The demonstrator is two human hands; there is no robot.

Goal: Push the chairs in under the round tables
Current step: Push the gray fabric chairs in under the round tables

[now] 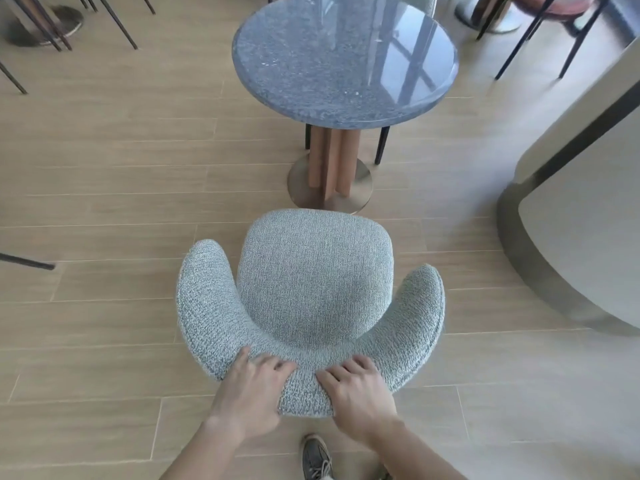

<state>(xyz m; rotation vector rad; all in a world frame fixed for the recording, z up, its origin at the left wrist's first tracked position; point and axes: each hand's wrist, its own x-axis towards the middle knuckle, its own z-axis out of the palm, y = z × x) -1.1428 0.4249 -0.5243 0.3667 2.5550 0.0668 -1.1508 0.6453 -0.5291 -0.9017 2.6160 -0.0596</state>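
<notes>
Progress looks early in the head view: the pale grey-blue woven-fabric tub chair [311, 289] stands short of the round speckled blue stone worktop [346, 57], not yet under it. Left hand [249, 393] and right hand [360, 396] have their grip clamped on its backrest.

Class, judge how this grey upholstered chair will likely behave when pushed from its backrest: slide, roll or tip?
Probably slides: the floor looks smooth, though the legs of the chair are hidden, so wheels cannot be ruled out. Pushed high, where the left hand and right hand grip the backrest, it might tip if a leg catches. The nubby fabric likely resists slipping.
</notes>
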